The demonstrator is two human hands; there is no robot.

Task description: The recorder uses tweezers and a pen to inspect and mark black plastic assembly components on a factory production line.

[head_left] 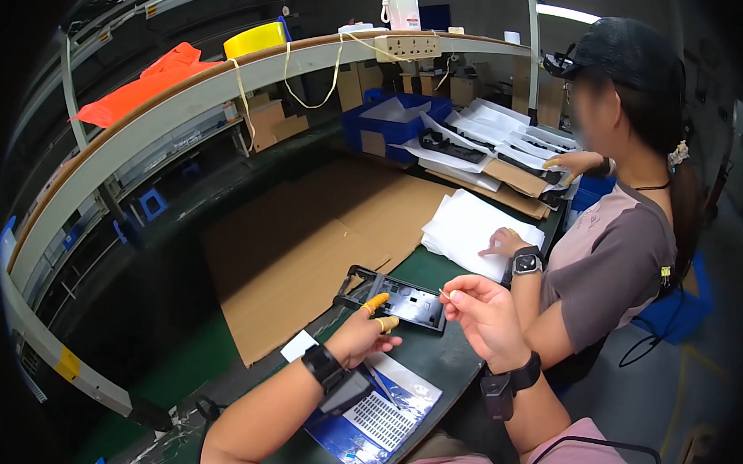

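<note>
A black plastic housing (415, 305) with a frame-like end lies on the dark green bench top. Resting on it are the outstretched fingers of my left hand (367, 331), two of them in yellow finger cots; the hand does not grip it. Just right of the housing, my right hand (485, 318) is raised with thumb and forefinger pinched on a small thin pale piece (443, 294), too small to name. Below my left hand, tweezers (384, 388) lie on a blue and white sheet of small labels (380, 419).
At my right a co-worker reaches over white sheets (471, 232) and stacked black parts (454, 143). Large brown cardboard (304, 246) covers the bench ahead. A blue bin (367, 136) stands behind it. A curved-looking rail (313, 51) with a power strip (408, 47) crosses above.
</note>
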